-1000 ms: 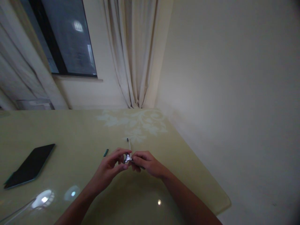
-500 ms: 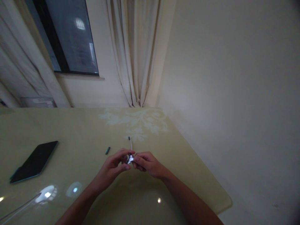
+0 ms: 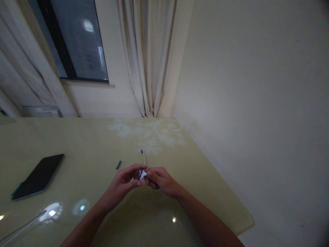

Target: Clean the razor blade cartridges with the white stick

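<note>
Near the middle of the table, my left hand (image 3: 128, 179) curls round the left side of a small shiny silver piece with a dark edge (image 3: 143, 174), its thumb and forefinger at the dark edge. My right hand (image 3: 161, 179) is closed in a pinch on the right end of that piece. What exactly it is I cannot make out. A thin whitish strip with a dark tip (image 3: 144, 158) reaches away from behind the fingers; whether it joins the silver piece is hidden. To the left of my left hand lies a short dark green bar (image 3: 118, 164).
The pale, glossy table (image 3: 84, 147) bears a white floral pattern and light reflections. A dark flat tablet-like slab (image 3: 38, 176) lies at the left. A wall (image 3: 244, 103) runs along the right edge; curtains (image 3: 147, 58) and a window (image 3: 79, 37) stand beyond the far edge.
Both hands hold almost the same pose. The silver piece has tilted very slightly between the fingers; everything on the table stays where it was.
</note>
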Tool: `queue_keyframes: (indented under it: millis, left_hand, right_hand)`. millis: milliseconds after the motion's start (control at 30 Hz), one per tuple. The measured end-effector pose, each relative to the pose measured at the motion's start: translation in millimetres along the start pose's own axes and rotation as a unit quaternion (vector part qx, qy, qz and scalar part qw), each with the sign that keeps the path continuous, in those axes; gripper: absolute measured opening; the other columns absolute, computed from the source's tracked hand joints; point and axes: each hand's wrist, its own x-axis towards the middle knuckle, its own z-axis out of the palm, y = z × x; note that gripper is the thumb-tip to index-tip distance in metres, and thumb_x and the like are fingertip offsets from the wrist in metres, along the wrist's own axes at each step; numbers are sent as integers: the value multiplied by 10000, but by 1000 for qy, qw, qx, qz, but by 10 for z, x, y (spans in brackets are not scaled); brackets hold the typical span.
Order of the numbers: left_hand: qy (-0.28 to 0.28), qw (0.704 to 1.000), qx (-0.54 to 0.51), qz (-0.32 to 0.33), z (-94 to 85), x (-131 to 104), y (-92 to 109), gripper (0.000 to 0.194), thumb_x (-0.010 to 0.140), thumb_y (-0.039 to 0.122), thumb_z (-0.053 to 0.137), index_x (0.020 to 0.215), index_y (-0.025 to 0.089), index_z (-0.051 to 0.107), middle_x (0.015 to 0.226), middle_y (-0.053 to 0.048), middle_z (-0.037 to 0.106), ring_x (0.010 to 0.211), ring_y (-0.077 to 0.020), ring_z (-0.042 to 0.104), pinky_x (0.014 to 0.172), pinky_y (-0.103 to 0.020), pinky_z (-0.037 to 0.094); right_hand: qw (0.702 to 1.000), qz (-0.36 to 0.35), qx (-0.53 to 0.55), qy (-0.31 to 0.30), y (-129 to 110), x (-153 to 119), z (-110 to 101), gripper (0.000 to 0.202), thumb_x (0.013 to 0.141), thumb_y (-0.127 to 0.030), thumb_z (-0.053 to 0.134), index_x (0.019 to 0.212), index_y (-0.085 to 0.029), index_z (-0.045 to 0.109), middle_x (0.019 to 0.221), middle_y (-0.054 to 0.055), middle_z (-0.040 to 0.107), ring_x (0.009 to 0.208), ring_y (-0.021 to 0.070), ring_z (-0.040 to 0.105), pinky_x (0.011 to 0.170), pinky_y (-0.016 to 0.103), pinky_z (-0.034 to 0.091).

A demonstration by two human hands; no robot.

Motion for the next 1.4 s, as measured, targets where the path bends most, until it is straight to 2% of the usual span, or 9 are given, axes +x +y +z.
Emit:
queue_keyframes:
  millis: [267,567,733,867,967,1033,1200,1300,1400]
  left_hand:
    - [-8,1000,-3,2,5,-3,16,479,745,395,912,1173,204,814,964,-74,778,884,-241,699,849,-365,581]
    - [5,1000,-10,-14,-15,167,-36,478,745,340,891,1196,204,809,1130,-100,832,1074,-300,752,994,-427,582]
    - [16,1000,13,-5,-35,224,-77,498,761,377,870,1225,210,800,1134,-94,833,1059,-287,757,984,-422,586]
    - [70,986,140,63,-28,193,-53,484,785,430,864,1220,225,806,1008,-74,819,858,-229,727,845,-363,593]
    - [118,944,266,158,7,140,16,437,777,430,901,1168,251,821,935,-48,776,755,-186,657,753,-314,570]
    - [125,918,312,210,45,103,64,420,803,436,897,1175,259,813,961,-48,761,755,-178,649,722,-295,566]
    - [102,883,354,291,145,58,102,388,931,410,798,1290,270,755,993,-44,736,804,-168,669,736,-287,583]
    - [103,874,361,310,186,55,91,395,950,387,782,1324,269,733,963,-29,715,767,-147,653,710,-268,580]
    - [111,871,358,319,215,50,85,410,948,375,785,1338,265,723,968,-25,707,744,-135,638,687,-250,578]
  right_hand:
    - [1000,-1,7,-9,-11,-19,1,560,955,-707,650,862,-156,690,638,-45,460,538,91,324,517,257,213]
    - [998,-6,-18,55,18,116,-91,546,926,-690,682,782,-165,641,616,-50,422,547,95,319,525,264,200]
    - [1000,-13,6,23,83,176,-165,590,909,-742,678,831,-157,662,581,-68,432,482,77,294,477,251,182]
    - [998,-18,24,54,130,176,-189,598,886,-752,699,828,-158,668,559,-71,465,447,63,284,449,240,175]
    - [994,-21,39,99,119,165,-160,532,831,-682,796,826,-164,680,527,-94,431,428,57,257,436,236,167]
    - [992,-20,47,118,96,156,-123,482,785,-612,862,851,-162,701,522,-103,413,435,57,259,437,234,170]
    - [991,0,62,118,72,139,-51,448,759,-554,889,868,-143,749,552,-87,440,457,52,277,451,241,159]
    - [990,7,68,123,81,138,-40,414,749,-515,896,859,-135,775,565,-68,489,454,47,283,452,245,152]
    - [989,12,85,123,86,136,-33,379,749,-485,891,847,-133,790,518,-78,461,435,47,269,444,247,145]
